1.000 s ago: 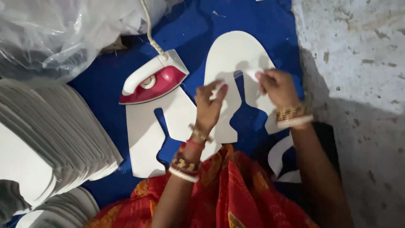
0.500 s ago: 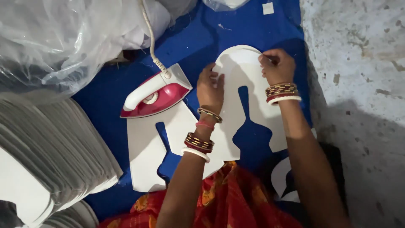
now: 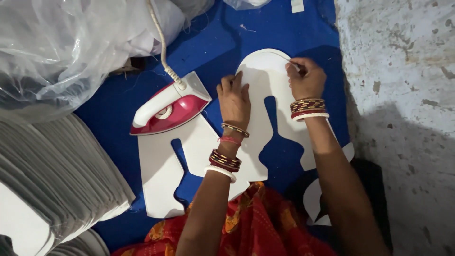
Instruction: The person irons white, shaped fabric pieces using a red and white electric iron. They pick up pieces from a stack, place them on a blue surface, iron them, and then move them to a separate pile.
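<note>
Lap: red and orange cloth point(image 3: 256, 223) covers the person's knees at the bottom edge, over the near ends of the white pieces.
Left pile: grey-white cut sheets point(image 3: 57, 175) lie stacked up, well apart from the hands.
Near piece: white cut-out shape point(image 3: 161, 175) lies flat on the blue cloth point(image 3: 113, 114), under the iron's back end.
Iron: red and white iron point(image 3: 168, 109) sits flat, just beside the left hand, its cord running up to the top.
Left hand: left hand point(image 3: 233, 97) lies open and flat, fingers pressing down on the white U-shaped piece point(image 3: 258, 90).
Right hand: right hand point(image 3: 307, 78) is curled, fingertips pinching the curved top edge of that piece.
Risk: the iron may be hot, and the left hand is close, so a small slip sideways could burn it. The piece could crease if the pinch pulls while the other hand pins it.
Far left: clear plastic bag point(image 3: 57, 52) bulges over white stuff.
Hard to see: what the right fingertips pinch is too small to tell; the dark and white thing by the right elbow is mostly hidden.
</note>
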